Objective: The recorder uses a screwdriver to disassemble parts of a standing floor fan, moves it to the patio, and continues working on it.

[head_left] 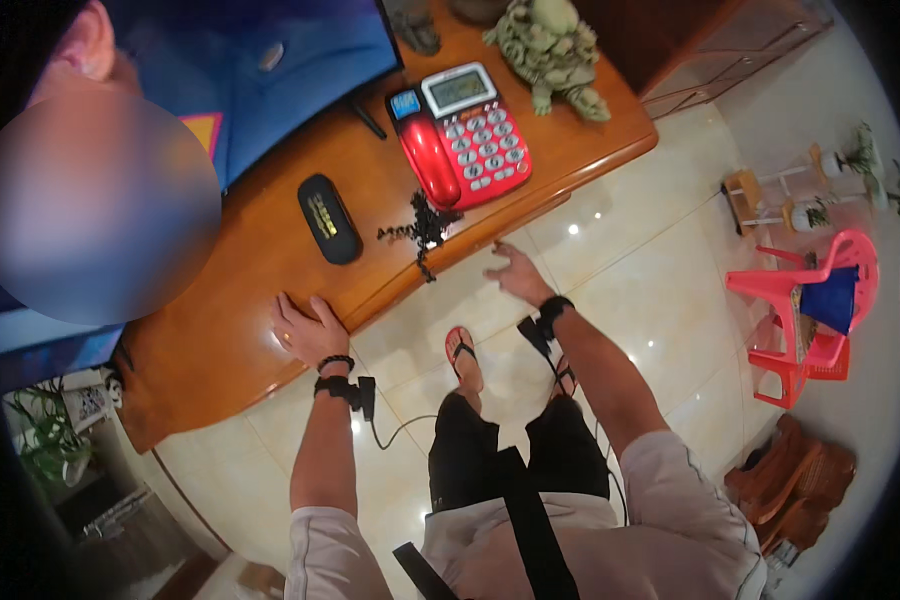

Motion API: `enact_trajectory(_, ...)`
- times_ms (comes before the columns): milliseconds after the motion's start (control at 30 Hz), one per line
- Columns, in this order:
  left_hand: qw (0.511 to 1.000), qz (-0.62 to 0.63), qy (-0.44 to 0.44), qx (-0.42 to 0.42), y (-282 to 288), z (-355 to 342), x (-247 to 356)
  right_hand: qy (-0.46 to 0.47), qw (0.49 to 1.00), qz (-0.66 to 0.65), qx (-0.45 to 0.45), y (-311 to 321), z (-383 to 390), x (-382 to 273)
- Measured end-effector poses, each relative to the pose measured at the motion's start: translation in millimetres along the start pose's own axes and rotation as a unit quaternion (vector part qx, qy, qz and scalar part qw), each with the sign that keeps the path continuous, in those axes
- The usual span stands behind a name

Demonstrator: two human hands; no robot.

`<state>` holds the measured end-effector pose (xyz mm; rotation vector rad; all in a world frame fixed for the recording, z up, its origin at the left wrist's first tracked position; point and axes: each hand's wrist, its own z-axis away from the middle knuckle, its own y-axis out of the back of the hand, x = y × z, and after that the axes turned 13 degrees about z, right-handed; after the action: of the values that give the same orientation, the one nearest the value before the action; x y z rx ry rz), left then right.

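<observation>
My left hand rests on the wooden cabinet top, fingers spread and holding nothing. My right hand is at the front edge, fingers apart and bent, with nothing visible in it. A red telephone with a small display has a dark coiled cord hanging over the edge, near my right hand. A black oblong case lies above my left hand. A pale green turtle figurine stands right of the phone.
A large screen at upper left shows a person in blue. A plant is at the left. On the tiled floor at the right are pink plastic chairs, a plant stand and wooden furniture.
</observation>
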<state>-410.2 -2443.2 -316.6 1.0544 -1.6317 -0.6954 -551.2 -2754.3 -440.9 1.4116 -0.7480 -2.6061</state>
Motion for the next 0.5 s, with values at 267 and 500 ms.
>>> enact_trajectory(267,0.998,0.022,-0.045,0.024,-11.1,3.9,0.6,0.038,0.979,-0.202,-0.014,-60.7,-92.9,82.3)
enact_trajectory(500,0.998,0.0,-0.049,0.049,-0.9,6.4,-10.7,0.074,0.986,0.017,0.147,-53.6,-64.6,36.2)
